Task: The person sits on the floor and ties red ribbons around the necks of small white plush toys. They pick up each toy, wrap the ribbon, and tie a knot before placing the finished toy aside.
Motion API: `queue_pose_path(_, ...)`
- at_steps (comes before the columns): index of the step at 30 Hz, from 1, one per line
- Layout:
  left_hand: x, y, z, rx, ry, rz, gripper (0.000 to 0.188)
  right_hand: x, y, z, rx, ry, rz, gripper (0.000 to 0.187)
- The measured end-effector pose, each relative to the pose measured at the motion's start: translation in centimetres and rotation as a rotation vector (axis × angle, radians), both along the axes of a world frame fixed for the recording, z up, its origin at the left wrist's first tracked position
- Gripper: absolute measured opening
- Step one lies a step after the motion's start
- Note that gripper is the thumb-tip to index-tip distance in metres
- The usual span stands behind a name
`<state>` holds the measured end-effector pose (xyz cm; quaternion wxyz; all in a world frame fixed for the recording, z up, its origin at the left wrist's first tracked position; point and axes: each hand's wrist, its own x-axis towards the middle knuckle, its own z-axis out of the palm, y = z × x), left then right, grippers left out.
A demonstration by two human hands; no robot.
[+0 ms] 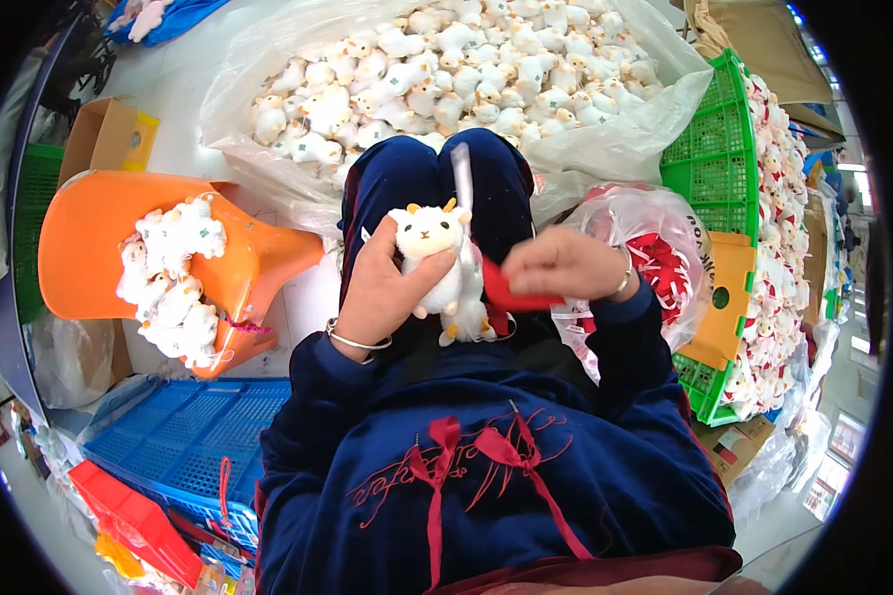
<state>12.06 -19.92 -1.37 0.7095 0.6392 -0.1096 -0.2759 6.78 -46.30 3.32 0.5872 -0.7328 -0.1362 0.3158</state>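
Observation:
My left hand (385, 283) grips a small white plush goat (428, 238) with yellow horns, its face turned up, above my lap. Close beside it on the right, my right hand (566, 266) has curled fingers at a red cloth strip (511, 288), which is smeared by motion. A blurred white strip (463, 178) sticks up behind the plush's head; I cannot tell whether it joins the red cloth. Below the plush, white fluff with tan tips (466, 322) shows; whether it is a second plush is unclear.
A large clear plastic bag (233, 109) full of white plush goats lies ahead. An orange chair (79, 243) with several plushes stands left, above a blue crate (184, 426). Rightward are a bag of red-and-white pieces (660, 266) and a green crate (709, 149) beside plushes wearing red.

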Motion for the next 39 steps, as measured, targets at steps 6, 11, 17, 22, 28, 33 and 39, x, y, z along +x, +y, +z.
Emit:
queue_pose_path(6, -0.2, 2.0, 1.1, -0.123, 0.112, -0.042, 0.039, 0.0, 3.9, 0.8, -0.505, -0.301, 0.166, 0.018)
queue_pose_path(11, -2.0, 2.6, 2.6, -0.467, 0.202, -0.139, 0.076, 0.8, 6.9, 0.3, -0.763, -0.365, 0.152, 0.023)
queue_pose_path(17, -2.4, 2.8, 2.1, -0.262, 0.069, -0.025, 0.075, 1.0, 8.4, -0.5, -0.168, -0.322, -0.14, 0.018)
queue_pose_path(22, -3.0, 2.8, 2.7, -0.025, 0.041, -0.043, 0.044, 0.5, 7.0, -0.9, -0.103, -0.263, -0.02, 0.02)
queue_pose_path(28, -2.4, 1.9, 1.9, 0.031, -0.103, 0.002, 0.036, -0.6, 5.9, 0.0, 0.077, -0.082, -0.085, 0.034)
queue_pose_path(33, 0.1, -0.3, 2.5, 0.271, -0.343, 0.005, 0.042, -0.4, 7.1, -0.4, 0.039, -0.153, -0.357, 0.051)
queue_pose_path(39, 3.6, -2.5, 0.9, 0.188, -0.296, -0.097, 0.041, 1.8, 4.4, -3.0, -0.202, -0.327, -0.456, 0.052)
